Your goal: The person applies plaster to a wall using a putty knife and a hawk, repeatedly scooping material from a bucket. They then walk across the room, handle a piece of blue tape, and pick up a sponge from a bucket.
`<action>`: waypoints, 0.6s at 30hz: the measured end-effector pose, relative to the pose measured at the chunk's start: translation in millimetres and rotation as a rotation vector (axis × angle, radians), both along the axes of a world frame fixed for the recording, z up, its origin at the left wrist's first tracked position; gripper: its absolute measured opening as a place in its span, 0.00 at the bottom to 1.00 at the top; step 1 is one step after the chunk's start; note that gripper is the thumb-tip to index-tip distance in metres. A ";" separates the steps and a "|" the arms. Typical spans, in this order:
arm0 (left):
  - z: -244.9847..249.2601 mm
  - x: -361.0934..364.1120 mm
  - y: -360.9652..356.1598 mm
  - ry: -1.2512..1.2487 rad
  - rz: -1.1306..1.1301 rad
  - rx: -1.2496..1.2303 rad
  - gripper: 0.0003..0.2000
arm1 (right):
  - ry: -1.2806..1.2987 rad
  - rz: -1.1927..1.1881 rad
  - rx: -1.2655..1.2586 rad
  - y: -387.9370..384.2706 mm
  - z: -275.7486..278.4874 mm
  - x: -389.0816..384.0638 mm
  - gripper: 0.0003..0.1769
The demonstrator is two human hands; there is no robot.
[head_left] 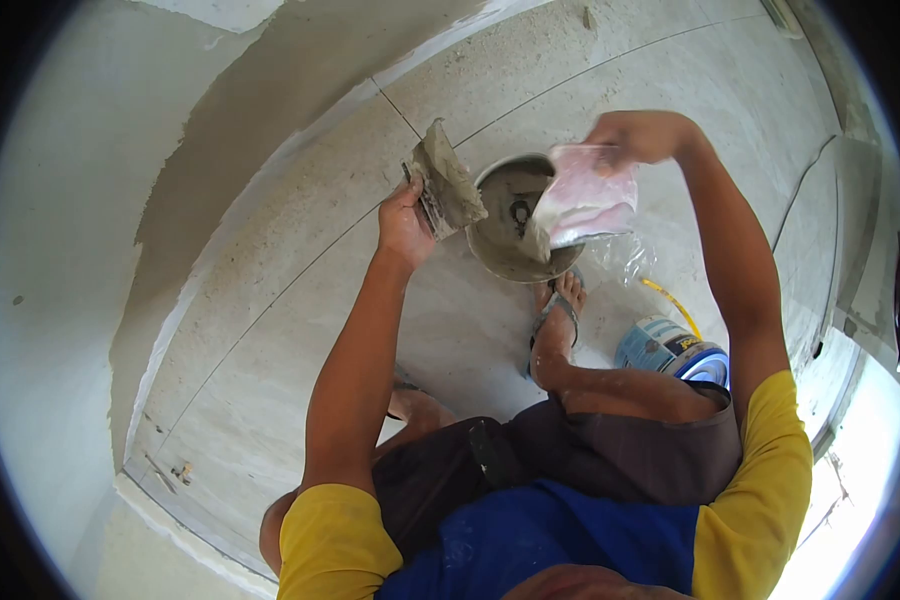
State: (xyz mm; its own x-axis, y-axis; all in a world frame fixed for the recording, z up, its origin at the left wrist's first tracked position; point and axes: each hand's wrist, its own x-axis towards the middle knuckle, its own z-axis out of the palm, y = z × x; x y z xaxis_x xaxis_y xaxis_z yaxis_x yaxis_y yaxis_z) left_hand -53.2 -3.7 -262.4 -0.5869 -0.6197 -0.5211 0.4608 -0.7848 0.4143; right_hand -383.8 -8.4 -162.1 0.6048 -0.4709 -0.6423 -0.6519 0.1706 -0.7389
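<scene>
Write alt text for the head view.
A person's left hand holds a flat tool caked with grey paste; the blurred right hand holds a pinkish-white rectangular plate at a round bucket on a pale floor.

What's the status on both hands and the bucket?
Left hand: holding plaster-coated tool. Right hand: blurred, holding flat pinkish piece, partly hiding bucket. Clear plastic lies beside bucket.

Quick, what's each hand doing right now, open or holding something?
Left hand: closed, holding a paste-caked flat tool.
Right hand: motion-blurred, but closed on a pinkish flat piece.
</scene>
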 end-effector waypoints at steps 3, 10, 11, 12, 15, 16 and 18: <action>0.6 -1.6 -3.6 0.015 0.016 0.014 0.20 | -0.090 -0.318 -0.130 37.5 23.5 -23.7 0.14; 29.7 -33.3 -2.6 0.063 0.035 0.104 0.18 | -0.220 -0.628 -0.734 67.1 31.8 34.0 0.17; 33.9 -38.7 -3.8 0.065 0.035 0.098 0.18 | -0.147 -0.539 -0.919 66.0 31.7 44.5 0.20; 37.8 -43.4 -5.0 0.111 0.081 0.134 0.18 | -0.148 -0.537 -0.924 67.7 29.1 52.4 0.20; 53.1 -49.0 -6.9 0.124 0.135 0.141 0.18 | 0.062 -0.427 -1.102 70.6 25.6 63.0 0.23; 57.5 -48.9 -7.0 0.091 0.139 0.119 0.18 | 0.093 -0.405 -1.130 70.9 27.1 59.9 0.24; 58.2 -49.4 -4.7 0.090 0.165 0.111 0.18 | 0.122 -0.381 -1.163 69.7 31.3 53.9 0.24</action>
